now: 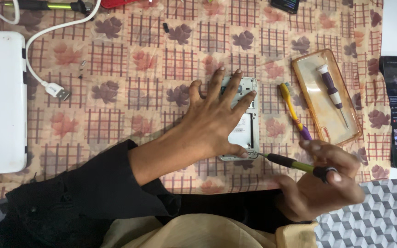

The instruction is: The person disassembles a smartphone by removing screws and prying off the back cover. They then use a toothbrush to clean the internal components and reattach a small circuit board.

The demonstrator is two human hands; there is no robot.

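Near the middle of the tablecloth (129, 92), a little toward its near edge, lies a white phone (246, 120) with its back cover off, so the inner parts are bare. The left hand (214, 117) lies flat on it with fingers spread, pressing it down, not closed around anything. The right hand (320, 183), at the near right corner, is closed around a screwdriver (290, 163) with a yellow-green and black handle; its thin metal tip touches the near corner of the phone.

I judge the phone to be light, stiff and rather fragile while it is open (the plastic frame is smooth and could slide on cloth), so holding it by flat pressure on the body, or by its side edges, seems safest. The screwdriver is slim and hard, best held at the ribbed handle.

Beside the phone lies a yellow and purple toothbrush (292, 110), then a clear, yellowish soft phone case (311, 98) with a small purple and white screwdriver (331, 92) in it. At the left edge sits a white glossy device (1, 101) and a white cable (47, 78). The cloth is soft, with a pattern of checks and leaves
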